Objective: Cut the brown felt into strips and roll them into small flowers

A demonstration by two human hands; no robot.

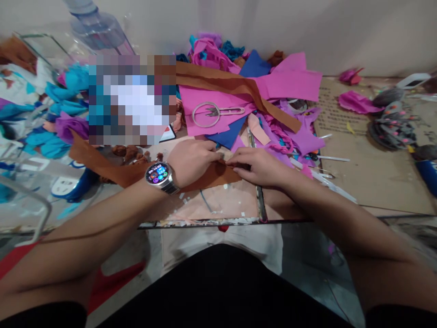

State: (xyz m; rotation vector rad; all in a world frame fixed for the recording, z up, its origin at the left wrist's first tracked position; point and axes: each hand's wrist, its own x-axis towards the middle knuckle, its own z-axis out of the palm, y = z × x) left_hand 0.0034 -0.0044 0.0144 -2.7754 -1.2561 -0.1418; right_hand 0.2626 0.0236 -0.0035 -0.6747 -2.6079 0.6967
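Observation:
A long brown crepe paper strip (215, 177) lies along the front of the table, passing under my left wrist. My left hand (194, 160), with a smartwatch (159, 174) at its wrist, pinches the strip's upper edge. Fingers of my right hand (257, 165) close on the same edge, just to the right and almost touching the left fingertips. Between them the edge looks bunched or rolled, though the fingers hide part of it. Small crumpled brown pieces (131, 154) sit beyond my left wrist.
Thread snips (228, 110) and a ring (205, 115) rest on pink paper (198, 95) behind my hands. Coloured scraps fill the left side. A plastic bottle (99, 29) stands at the back left. At right lies a cardboard sheet (362, 173) holding a dark pincushion-like bundle (392, 127).

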